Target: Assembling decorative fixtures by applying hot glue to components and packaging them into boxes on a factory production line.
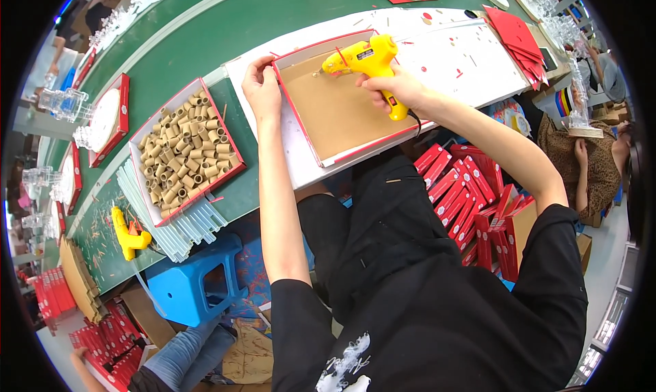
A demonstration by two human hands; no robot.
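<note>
My right hand (pixel 403 91) is wrapped round the handle of a yellow hot glue gun (pixel 367 57). The gun's nozzle points left, over the inside of a shallow red-edged cardboard box (pixel 342 115) with a bare brown bottom. Red strips lie against the gun's front and the box's rim. At the box's far left corner, my left hand (pixel 262 91) grips the wall, thumb and fingers at its edge. The box rests on a white board (pixel 301 163) scattered with red scraps.
Left of the board, a red-sided tray (pixel 240 161) holds many short cardboard tubes (pixel 184 149). Clear glue sticks (pixel 188 228) and another yellow glue gun (pixel 128 235) lie near it. A blue stool (pixel 174 289), stacked red boxes (pixel 454 194) and red sheets (pixel 516 43) surround me. Other people sit nearby.
</note>
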